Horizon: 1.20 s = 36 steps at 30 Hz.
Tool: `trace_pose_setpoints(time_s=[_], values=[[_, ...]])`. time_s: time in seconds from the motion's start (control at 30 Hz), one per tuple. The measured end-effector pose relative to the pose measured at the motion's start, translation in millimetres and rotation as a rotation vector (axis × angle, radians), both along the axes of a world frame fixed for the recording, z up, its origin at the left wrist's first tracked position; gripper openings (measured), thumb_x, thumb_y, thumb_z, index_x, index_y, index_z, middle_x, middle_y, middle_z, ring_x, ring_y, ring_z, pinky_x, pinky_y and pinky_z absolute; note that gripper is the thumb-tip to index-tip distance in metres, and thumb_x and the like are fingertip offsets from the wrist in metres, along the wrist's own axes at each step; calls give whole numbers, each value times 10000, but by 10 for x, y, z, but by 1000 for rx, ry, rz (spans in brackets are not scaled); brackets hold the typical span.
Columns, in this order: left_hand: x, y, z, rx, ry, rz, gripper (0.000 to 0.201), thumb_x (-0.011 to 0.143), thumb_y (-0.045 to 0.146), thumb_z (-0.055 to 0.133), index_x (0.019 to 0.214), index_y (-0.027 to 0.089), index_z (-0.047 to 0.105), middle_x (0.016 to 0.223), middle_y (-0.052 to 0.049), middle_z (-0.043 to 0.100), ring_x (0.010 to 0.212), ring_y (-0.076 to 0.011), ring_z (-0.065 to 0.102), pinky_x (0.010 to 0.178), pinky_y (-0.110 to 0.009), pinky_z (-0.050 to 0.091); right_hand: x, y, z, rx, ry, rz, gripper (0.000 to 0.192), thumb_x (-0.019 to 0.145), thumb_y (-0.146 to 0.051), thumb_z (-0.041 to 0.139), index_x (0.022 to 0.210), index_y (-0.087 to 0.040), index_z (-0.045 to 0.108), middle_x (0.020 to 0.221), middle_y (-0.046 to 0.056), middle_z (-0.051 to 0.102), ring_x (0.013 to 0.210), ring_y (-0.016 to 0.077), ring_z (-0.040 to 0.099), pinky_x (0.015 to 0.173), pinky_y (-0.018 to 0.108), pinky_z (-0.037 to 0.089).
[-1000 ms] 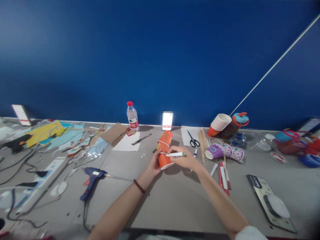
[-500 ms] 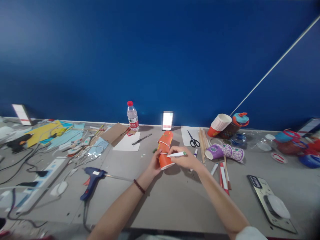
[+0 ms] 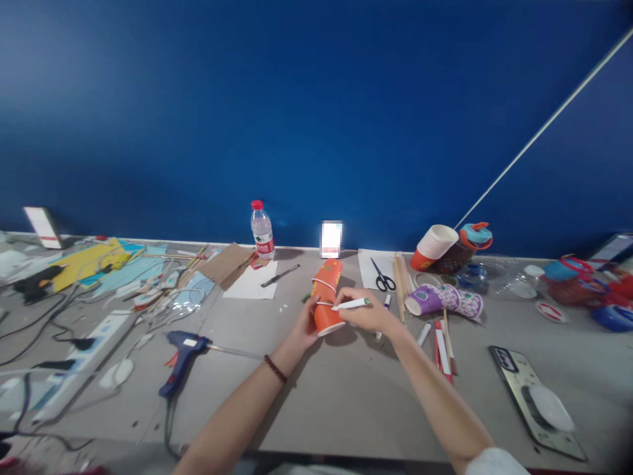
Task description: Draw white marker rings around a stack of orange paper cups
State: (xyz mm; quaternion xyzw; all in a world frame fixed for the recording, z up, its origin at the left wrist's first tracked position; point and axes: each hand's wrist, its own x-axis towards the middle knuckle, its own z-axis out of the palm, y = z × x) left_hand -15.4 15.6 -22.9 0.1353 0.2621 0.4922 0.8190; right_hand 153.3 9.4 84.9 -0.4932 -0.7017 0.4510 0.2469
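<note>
Joined orange paper cups (image 3: 327, 290) with yellow patterns lie tilted in front of me. My left hand (image 3: 306, 323) is closed round their left side, near the white rims. A white marker (image 3: 353, 304) with a green end is pinched in my right hand (image 3: 364, 313), its tip at the cups' surface close to the rim. Whether the tip touches the cup, I cannot tell. A dark green piece (image 3: 305, 299) shows just left of the cups, partly hidden by my left hand.
Scissors (image 3: 385, 282), wooden sticks (image 3: 401, 284) and purple cups (image 3: 425, 300) lie to the right, before a cup stack (image 3: 435, 247). A glue gun (image 3: 182, 359), a power strip (image 3: 84, 369) and cables are on the left. A water bottle (image 3: 262, 231) stands behind.
The marker and my right hand have shifted very slightly at the cup. My left hand and the cups stay in place.
</note>
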Motion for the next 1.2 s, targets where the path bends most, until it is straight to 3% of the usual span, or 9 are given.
trace_pose_setpoints(time_s=[0.8, 1.2], values=[[7, -2, 34, -9, -19, 8, 356, 805, 335, 683, 1057, 85, 658, 936, -118, 741, 815, -230, 699, 797, -339, 539, 20, 28, -3, 48, 8, -30, 112, 690, -189, 585, 769, -192, 664, 690, -24, 643, 591, 114, 523, 535, 217, 362], [24, -36, 150, -62, -18, 52, 206, 801, 235, 682, 971, 118, 675, 909, -90, 745, 790, -218, 698, 816, -355, 537, -29, -3, -43, 88, 54, -9, 175, 706, -182, 586, 839, -198, 698, 714, -21, 657, 602, 118, 521, 552, 217, 365]])
